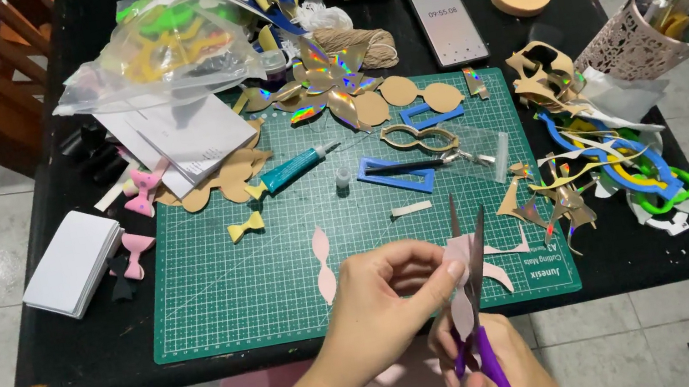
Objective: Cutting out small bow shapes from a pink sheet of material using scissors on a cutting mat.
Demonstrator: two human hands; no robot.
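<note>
Over the near edge of the green gridded cutting mat [284, 277], the left hand [380, 303] pinches a pale pink foam cut-out [460, 281], fingers clamped on it. Right hand [505, 366] grips purple-handled scissors [474, 293], blades parted around that foam. Another pink foam shape [324, 266] lies just beside.

right hand [511, 370] cut off below, scissors [476, 311] handles partly hidden

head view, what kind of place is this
Probably a home craft table: a green cutting mat, foam cut-outs and a glue tube on it, while the hands work purple scissors through pink foam.
</note>
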